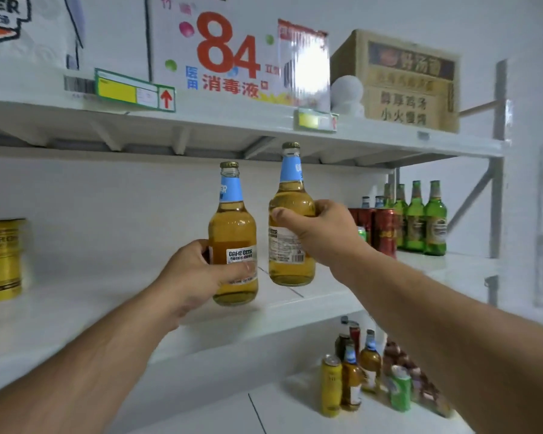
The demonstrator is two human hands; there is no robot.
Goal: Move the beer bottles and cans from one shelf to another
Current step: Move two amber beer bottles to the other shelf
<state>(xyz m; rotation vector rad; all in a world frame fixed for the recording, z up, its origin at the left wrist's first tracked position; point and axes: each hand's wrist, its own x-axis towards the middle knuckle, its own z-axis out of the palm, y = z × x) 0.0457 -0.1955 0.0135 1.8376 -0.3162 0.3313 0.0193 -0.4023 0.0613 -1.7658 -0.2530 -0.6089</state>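
My left hand [198, 274] grips an amber beer bottle [232, 227] with a blue neck label, held upright just above the middle shelf [85, 308]. My right hand [320, 233] grips a second amber bottle [290, 195] of the same kind, slightly higher and to the right. Both bottles hang over the shelf's front part. Farther right on this shelf stand several green bottles [420, 217] and red cans [384, 230]. On the lower shelf [295, 411] stand more amber bottles [370, 361], a yellow can [330, 385] and a green can [400, 388].
A large yellow tin [0, 260] stands at the left end of the middle shelf. The top shelf carries a white "84" carton [220, 51], a brown cardboard box [402, 83] and price tags [132, 92]. A grey upright post [496, 198] bounds the right side.
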